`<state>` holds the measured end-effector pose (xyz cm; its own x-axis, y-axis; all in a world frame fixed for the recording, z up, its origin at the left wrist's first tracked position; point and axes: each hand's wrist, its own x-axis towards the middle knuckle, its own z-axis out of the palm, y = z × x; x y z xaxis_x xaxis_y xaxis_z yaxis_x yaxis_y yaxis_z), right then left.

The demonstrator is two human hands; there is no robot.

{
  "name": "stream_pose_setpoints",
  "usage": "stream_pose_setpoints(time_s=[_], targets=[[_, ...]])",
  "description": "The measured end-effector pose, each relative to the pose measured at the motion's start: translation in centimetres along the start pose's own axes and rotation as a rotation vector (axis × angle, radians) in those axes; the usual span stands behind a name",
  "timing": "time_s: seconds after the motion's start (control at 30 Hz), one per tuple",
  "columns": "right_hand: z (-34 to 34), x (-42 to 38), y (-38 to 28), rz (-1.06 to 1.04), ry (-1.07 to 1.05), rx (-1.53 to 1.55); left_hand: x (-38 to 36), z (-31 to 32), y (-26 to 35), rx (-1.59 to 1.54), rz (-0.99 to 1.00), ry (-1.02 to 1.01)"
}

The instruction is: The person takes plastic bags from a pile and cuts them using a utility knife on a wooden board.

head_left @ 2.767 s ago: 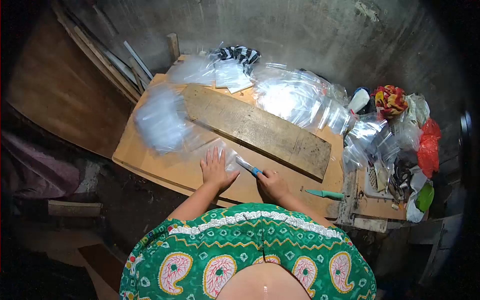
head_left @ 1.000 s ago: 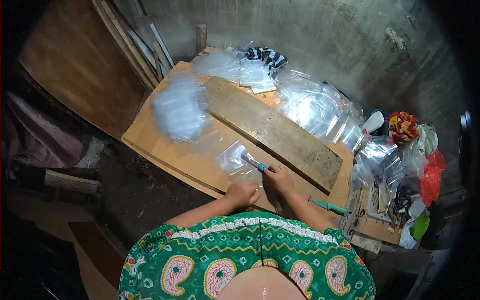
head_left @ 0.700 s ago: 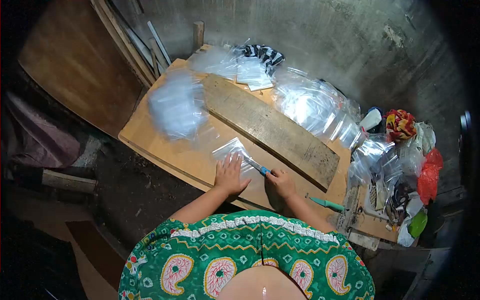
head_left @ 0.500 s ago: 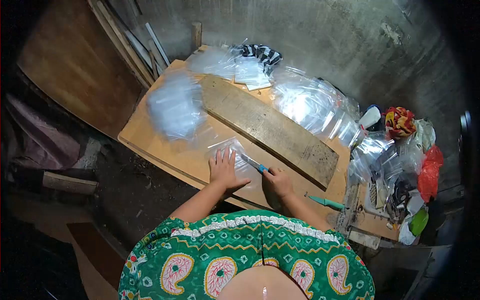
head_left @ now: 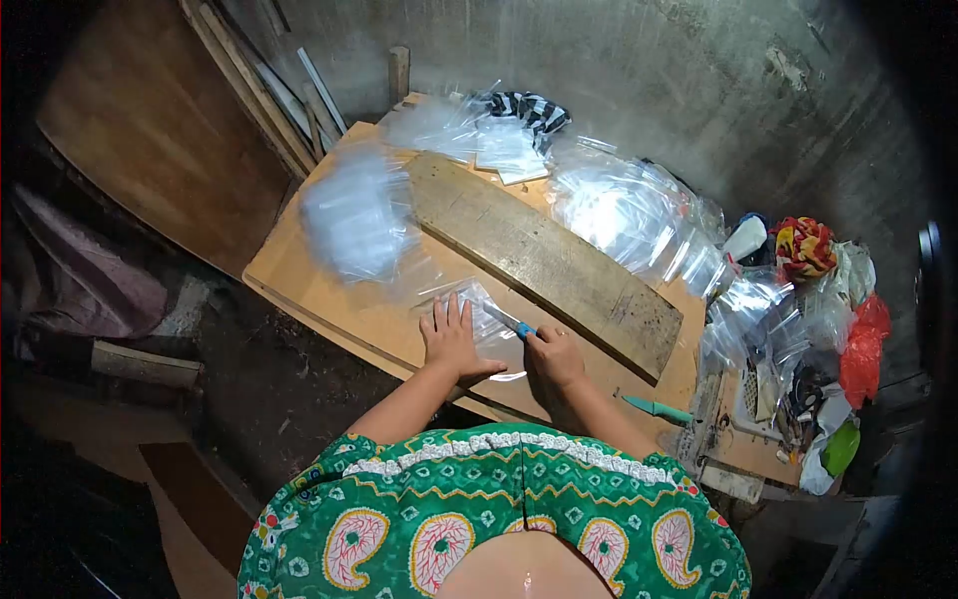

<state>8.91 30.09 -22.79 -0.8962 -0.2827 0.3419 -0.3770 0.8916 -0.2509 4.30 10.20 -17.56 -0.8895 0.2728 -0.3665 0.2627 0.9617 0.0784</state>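
My left hand (head_left: 452,346) lies flat with fingers spread on a clear plastic bag (head_left: 507,346) near the table's front edge. In my right hand (head_left: 557,355) is a knife (head_left: 506,319) with a blue handle, its blade pointing up and left over the plastic, close to my left fingertips. A long wooden plank (head_left: 544,265) lies at an angle just beyond both hands. To the right of my right hand, a green knife (head_left: 656,408) rests on the table.
A pile of clear plastic bags (head_left: 357,215) sits at the table's left, with another shiny heap (head_left: 609,205) behind the plank. On the right are more plastic, a red bag (head_left: 864,349) and a patterned cloth (head_left: 802,248). A concrete wall (head_left: 689,90) stands behind.
The view has shifted slightly, so the table sits a little further right. A bright glint now shows on the plastic below my left thumb. Both hands keep nearly the same pose.
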Motion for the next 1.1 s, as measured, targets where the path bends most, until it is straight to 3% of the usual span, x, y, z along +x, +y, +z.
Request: stream_pose_setpoints(time_s=[0.33,0.6,0.8,0.87,1.0,1.07,1.1], targets=[[1.4,4.5,0.0,0.008,-0.002,-0.038,-1.0,1.4,0.4,0.006,0.035,0.008],[1.3,3.7,0.0,-0.011,0.012,-0.019,-4.4,3.5,0.9,0.053,0.221,-0.026],[2.2,4.5,0.1,0.003,0.0,-0.027,-5.1,3.7,-0.9,-0.098,0.374,0.127],[1.6,5.1,-0.5,0.052,-0.022,-0.017,-5.0,5.1,-1.8,-0.083,0.553,0.278],[0.9,5.9,-1.1,0.102,-0.083,-0.035,-3.3,6.0,-3.7,-0.255,0.69,0.294],[0.7,5.8,-0.3,0.036,0.085,0.007,-1.7,4.4,-6.3,-0.436,0.524,0.397],[0.2,5.8,0.2,0.054,0.115,-0.02,-1.4,1.5,-7.6,-0.588,0.486,0.546]])
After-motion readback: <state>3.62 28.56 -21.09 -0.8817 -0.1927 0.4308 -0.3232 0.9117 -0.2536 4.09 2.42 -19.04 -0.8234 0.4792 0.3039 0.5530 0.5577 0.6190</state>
